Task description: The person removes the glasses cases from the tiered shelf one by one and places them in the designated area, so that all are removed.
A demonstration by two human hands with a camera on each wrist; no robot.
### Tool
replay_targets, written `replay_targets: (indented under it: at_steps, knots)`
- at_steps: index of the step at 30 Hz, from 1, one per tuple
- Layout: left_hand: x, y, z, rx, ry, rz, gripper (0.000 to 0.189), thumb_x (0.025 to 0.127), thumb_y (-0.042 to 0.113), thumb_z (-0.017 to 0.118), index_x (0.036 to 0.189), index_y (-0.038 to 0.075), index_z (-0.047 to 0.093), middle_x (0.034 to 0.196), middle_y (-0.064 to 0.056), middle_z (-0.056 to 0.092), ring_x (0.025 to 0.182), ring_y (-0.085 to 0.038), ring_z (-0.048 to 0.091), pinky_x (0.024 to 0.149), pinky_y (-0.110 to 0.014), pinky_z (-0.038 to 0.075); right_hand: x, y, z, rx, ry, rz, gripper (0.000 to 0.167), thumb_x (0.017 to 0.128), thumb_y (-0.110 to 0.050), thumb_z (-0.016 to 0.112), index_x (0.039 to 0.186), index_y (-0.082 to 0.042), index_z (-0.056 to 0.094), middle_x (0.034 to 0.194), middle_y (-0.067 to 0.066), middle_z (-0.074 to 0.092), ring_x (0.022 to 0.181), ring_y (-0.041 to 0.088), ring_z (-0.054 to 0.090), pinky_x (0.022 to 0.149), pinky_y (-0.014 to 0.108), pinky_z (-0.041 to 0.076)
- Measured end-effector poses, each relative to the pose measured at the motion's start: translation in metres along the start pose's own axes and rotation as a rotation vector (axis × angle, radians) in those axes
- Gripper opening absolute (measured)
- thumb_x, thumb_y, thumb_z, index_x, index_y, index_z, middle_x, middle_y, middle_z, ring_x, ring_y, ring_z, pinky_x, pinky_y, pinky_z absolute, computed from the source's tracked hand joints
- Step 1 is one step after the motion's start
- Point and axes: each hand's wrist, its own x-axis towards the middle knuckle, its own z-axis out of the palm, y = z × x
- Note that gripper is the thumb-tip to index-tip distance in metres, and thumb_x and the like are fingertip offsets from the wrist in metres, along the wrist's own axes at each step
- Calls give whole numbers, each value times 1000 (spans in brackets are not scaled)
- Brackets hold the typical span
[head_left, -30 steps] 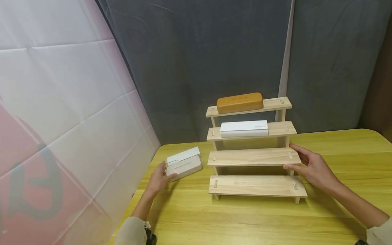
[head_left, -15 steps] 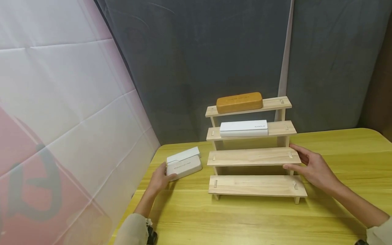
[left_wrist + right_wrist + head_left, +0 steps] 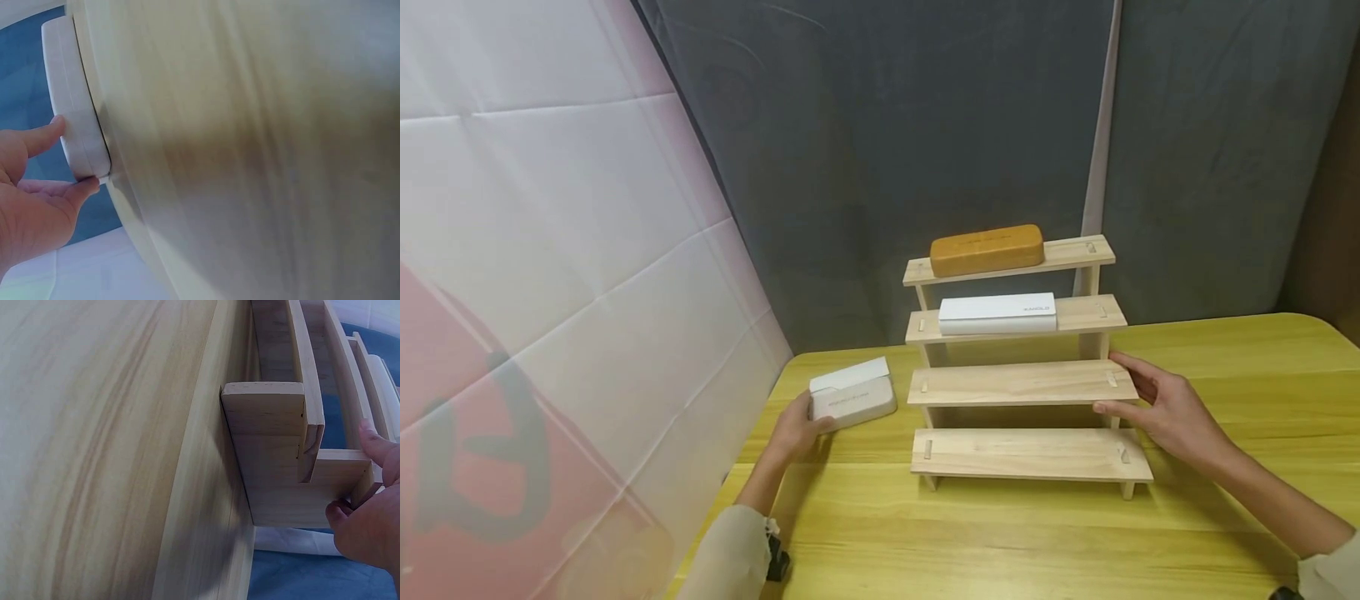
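Observation:
At the left of the head view, an off-white glasses case (image 3: 859,403) with rounded corners lies on the table. My left hand (image 3: 797,429) holds it by its left end, and the left wrist view has thumb and fingertips on the case (image 3: 74,94). Behind and partly hidden by it is a flat white case (image 3: 850,373). A four-step style wooden display stand (image 3: 1022,383) rises in the middle. My right hand (image 3: 1176,417) grips the right end of its second-lowest shelf; the right wrist view shows the fingers (image 3: 337,512) curled under the shelf's end.
An orange glasses case (image 3: 987,252) lies on the stand's top shelf. One shelf lower rests a white glasses case (image 3: 996,314) with dark lettering. The yellow wood table (image 3: 962,542) ends at a dark grey curtain (image 3: 925,125), and a pale printed cloth (image 3: 572,208) hangs along the left.
My left hand has slid the off-white case slightly back, so it covers more of the flat white case behind it. My right hand stays in place on the stand.

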Motion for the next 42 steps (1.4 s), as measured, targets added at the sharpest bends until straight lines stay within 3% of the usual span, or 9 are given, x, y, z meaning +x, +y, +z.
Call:
replay_targets:
  at_steps: [8, 21, 23, 27, 30, 32, 35, 38, 42]
  knots:
    - [12, 0, 2, 37, 5, 0, 54, 96, 3, 74, 140, -17, 50, 133, -37, 61, 123, -49, 59, 112, -60, 45, 0, 0, 0, -26, 6, 9, 85, 93, -12, 84, 160, 9, 37, 161, 36, 36, 143, 57, 37, 95, -1, 37]
    - [37, 3, 4, 103, -7, -24, 44, 96, 5, 72, 128, -20, 56, 128, -39, 62, 120, -50, 60, 109, -59, 48, 1, 0, 1, -24, 16, 10, 85, 92, -11, 85, 159, 9, 37, 158, 37, 40, 137, 55, 46, 90, 2, 44]
    - [40, 2, 5, 108, -7, -37, 42, 96, 6, 71, 126, -20, 57, 126, -38, 63, 119, -50, 61, 108, -59, 48, 1, 0, 0, -18, 15, 11, 85, 92, -11, 85, 159, 9, 37, 158, 37, 40, 139, 48, 48, 90, 2, 45]
    - [43, 3, 7, 120, 15, -56, 27, 96, 6, 69, 111, -14, 61, 107, -31, 67, 100, -42, 63, 96, -57, 53, 0, 0, 0, -20, 19, 12, 83, 93, -11, 85, 158, 10, 38, 156, 38, 43, 136, 14, 54, 90, 3, 46]
    - [42, 7, 10, 134, 43, -61, 24, 95, 9, 68, 106, -12, 60, 98, -26, 66, 93, -41, 61, 90, -57, 53, 0, 0, 0, -27, 19, 14, 83, 93, -12, 85, 159, 10, 39, 156, 38, 43, 136, 14, 54, 90, 3, 46]
    - [39, 11, 15, 126, 58, -56, 33, 94, 12, 71, 111, -12, 59, 103, -28, 66, 99, -44, 63, 93, -58, 53, 0, 0, 0, -29, 17, 19, 84, 93, -12, 85, 159, 9, 38, 157, 37, 42, 138, 27, 53, 91, 3, 45]
    - [31, 20, 25, 35, 69, -47, 53, 90, 18, 82, 124, -14, 56, 119, -33, 61, 111, -47, 62, 101, -60, 51, 0, 0, 0, -36, 15, 19, 84, 92, -12, 85, 159, 9, 38, 157, 37, 42, 138, 45, 49, 91, 2, 44]
    - [24, 31, 35, -21, 83, -54, 87, 83, 27, 93, 139, -20, 45, 136, -42, 48, 119, -50, 57, 106, -62, 49, 0, -1, 0, -37, 15, 17, 84, 92, -11, 85, 158, 10, 38, 157, 37, 41, 138, 53, 46, 91, 1, 43]
    - [20, 40, 43, 54, 104, -115, 128, 78, 41, 95, 150, -29, 16, 151, -54, 25, 131, -60, 48, 110, -64, 45, 1, -1, 1, -31, 14, 16, 84, 92, -11, 85, 158, 11, 38, 158, 37, 40, 138, 54, 45, 91, 1, 42]
